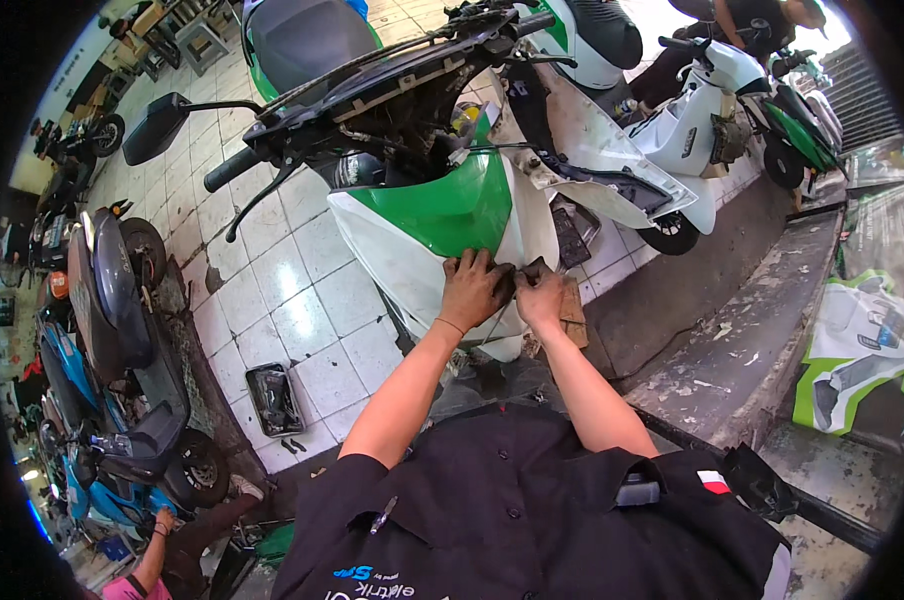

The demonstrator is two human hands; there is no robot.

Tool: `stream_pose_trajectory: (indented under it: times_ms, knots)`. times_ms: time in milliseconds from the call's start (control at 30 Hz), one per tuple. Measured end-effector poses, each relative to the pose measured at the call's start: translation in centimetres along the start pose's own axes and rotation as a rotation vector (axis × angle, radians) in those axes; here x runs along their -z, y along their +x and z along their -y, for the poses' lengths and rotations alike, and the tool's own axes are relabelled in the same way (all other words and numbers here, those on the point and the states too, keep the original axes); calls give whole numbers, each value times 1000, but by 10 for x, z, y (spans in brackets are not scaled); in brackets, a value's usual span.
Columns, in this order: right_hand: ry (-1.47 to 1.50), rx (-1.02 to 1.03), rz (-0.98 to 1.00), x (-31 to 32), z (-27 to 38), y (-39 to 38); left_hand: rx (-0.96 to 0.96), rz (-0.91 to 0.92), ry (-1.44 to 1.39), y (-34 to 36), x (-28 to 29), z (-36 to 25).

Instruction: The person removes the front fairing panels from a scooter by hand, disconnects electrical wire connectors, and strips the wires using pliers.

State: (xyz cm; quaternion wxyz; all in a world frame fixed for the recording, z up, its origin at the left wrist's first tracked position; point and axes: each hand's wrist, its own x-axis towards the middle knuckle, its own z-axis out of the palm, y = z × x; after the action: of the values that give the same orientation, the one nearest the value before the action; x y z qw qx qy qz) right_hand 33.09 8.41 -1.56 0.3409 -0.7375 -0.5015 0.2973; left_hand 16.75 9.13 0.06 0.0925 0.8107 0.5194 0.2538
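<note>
A scooter's green and white front panel (452,205) fills the middle, below the handlebar. My left hand (475,290) lies against the panel's lower edge, its fingers bent over the border of green and white and its thumb turned inward. Close beside it, my right hand (540,294) is closed in a pinch at the white part. Dark patches show around the fingertips where the hands meet; whatever is between them is too small to make out. Both forearms reach up from the lower edge.
A black mirror (157,130) and brake lever stick out left. On the tiles stands a tray (274,399) of dark parts. Loose white body panels (612,180) hang at the right. Parked scooters (122,290) line the left, where another person's arm (154,552) shows. A raised ledge (742,330) runs right.
</note>
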Motion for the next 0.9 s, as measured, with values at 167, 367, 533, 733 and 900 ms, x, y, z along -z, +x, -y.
stream_pose_trajectory:
  times_ms: [167,367,533,733,900]
  knots:
    - [-64,-16,13,7,13,-1,32,-58,-28,1,-4,-2]
    - [-204,12,98,14,22,1,52,-45,-50,1,-3,-3]
    - [-270,74,180,20,34,0,62,-15,-26,3,0,-5]
    - [-115,-211,253,11,34,14,38,-49,5,3,2,-5]
    - [-55,-126,117,-4,8,17,26,-17,-4,2,4,-3]
